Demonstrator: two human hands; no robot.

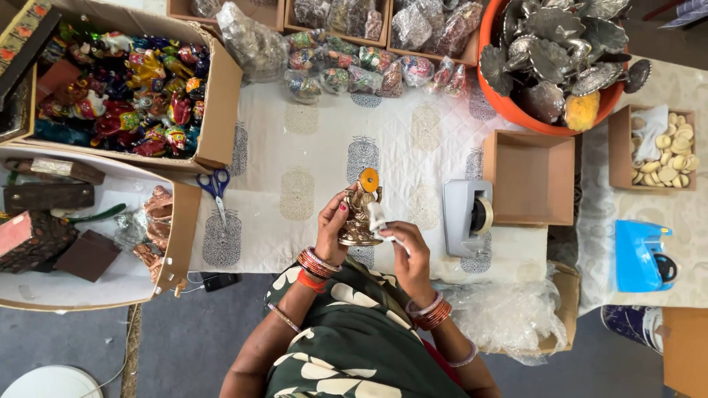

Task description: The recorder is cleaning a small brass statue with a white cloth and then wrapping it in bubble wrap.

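From the head view, the person held a small brass idol (359,214) over the near edge of a white printed cloth (310,147). The left hand (332,225) was closed around the idol's left side and base, keeping it upright. The right hand (404,247) was closed on a white strip (378,221), which looked like tape or paper, its upper end touching the idol's right side. An orange disc (369,179) showed at the idol's top.

Taking the idol as the landmark: just to its right stood a grey tape dispenser (468,214), and beyond that an empty brown box (532,175). Farther right lay a blue dispenser (640,254), and above it a small box of pale round pieces (667,151). Up and to the right sat an orange tub (509,103) heaped with silver metal leaves. Straight above lay wrapped figures (354,70) along the cloth's far edge. To the left lay blue-handled scissors (215,186), and farther up-left a carton of bright painted figures (125,85). Below and to the right, clear plastic wrap (509,313) spilled from a carton.

Judging from the hold, the strip would go on well if the left hand kept the base steady while the right drew the strip taut and flat against the metal, avoiding creases.
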